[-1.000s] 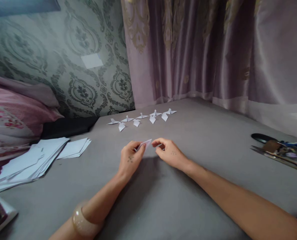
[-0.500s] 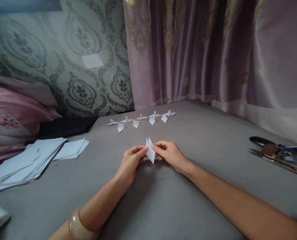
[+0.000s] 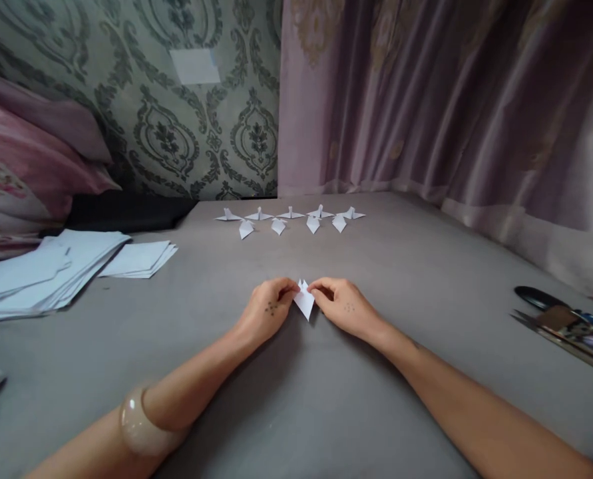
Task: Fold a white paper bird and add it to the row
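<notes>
Two bare hands meet over a grey surface (image 3: 400,406), well in from its far edge. The left hand (image 3: 270,307) pinches the left side of a small folded white paper (image 3: 305,305) between thumb and fingers; the right hand (image 3: 343,307) pinches its right side. The paper is kite-shaped, with one point toward the wearer and two short tips at the top. Whether it touches the surface cannot be told. A pale, glossy bangle (image 3: 149,426) circles the left wrist.

Beyond the hands, near the far edge, five winged paper figures (image 3: 291,213) stand in a row, with four kite-shaped paper pieces (image 3: 313,226) just in front. Toward the far left corner lie a large stack of white sheets (image 3: 84,263), a smaller stack (image 3: 139,258) beside it, and black fabric (image 3: 131,211) behind. Near the right edge is a blurred cluster of tools (image 3: 566,332), one with a pointed blade. Patterned wallpaper (image 3: 164,140) rises behind the far edge; a mauve curtain (image 3: 336,120) borders the right.
</notes>
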Tool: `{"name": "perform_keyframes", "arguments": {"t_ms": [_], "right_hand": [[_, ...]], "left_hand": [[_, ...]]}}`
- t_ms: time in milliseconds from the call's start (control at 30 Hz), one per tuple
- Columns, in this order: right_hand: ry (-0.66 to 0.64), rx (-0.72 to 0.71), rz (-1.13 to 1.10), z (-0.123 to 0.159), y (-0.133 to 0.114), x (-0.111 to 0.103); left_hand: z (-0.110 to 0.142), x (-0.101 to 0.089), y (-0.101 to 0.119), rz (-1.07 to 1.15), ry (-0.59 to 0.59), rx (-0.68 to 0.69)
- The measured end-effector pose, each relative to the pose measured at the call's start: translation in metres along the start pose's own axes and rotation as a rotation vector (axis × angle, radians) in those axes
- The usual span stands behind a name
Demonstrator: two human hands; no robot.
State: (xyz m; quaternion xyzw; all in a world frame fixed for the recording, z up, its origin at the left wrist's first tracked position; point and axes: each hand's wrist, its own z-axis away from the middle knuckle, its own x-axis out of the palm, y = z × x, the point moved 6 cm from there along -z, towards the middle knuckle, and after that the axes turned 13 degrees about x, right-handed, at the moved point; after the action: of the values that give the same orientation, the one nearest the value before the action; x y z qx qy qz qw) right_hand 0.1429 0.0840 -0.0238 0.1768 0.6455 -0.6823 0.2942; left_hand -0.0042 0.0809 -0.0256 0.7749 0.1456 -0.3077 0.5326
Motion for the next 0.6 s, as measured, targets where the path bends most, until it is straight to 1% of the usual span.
{"name": "perform_keyframes", "arguments": {"t_ms": [167,233,300,433,500,600], "right_hand": [[0.034,-0.118,0.251,0.011,-0.013,-0.001],[0.026,-0.138,0.323,0.014,-0.014,-0.001],[0.001,-0.152,0.376,0.015,-0.012,-0.002],[-0.056,-0.174,0.409,0.014,-0.011,-0.007],[-0.077,-0.178,0.399,0.012,-0.01,-0.008],[-0.103,-0.194,0.38,0.01,-0.009,-0.009]], "left_hand": [[0.003,0.002,0.008,-0.149,-0.028,0.15],[0.006,0.001,0.011,-0.2,-0.031,0.212],[0.009,0.001,0.014,-0.234,-0.063,0.246],[0.012,-0.003,0.02,-0.276,-0.158,0.232],[0.012,-0.003,0.022,-0.292,-0.192,0.247],[0.011,0.0,0.02,-0.311,-0.203,0.28]]}}
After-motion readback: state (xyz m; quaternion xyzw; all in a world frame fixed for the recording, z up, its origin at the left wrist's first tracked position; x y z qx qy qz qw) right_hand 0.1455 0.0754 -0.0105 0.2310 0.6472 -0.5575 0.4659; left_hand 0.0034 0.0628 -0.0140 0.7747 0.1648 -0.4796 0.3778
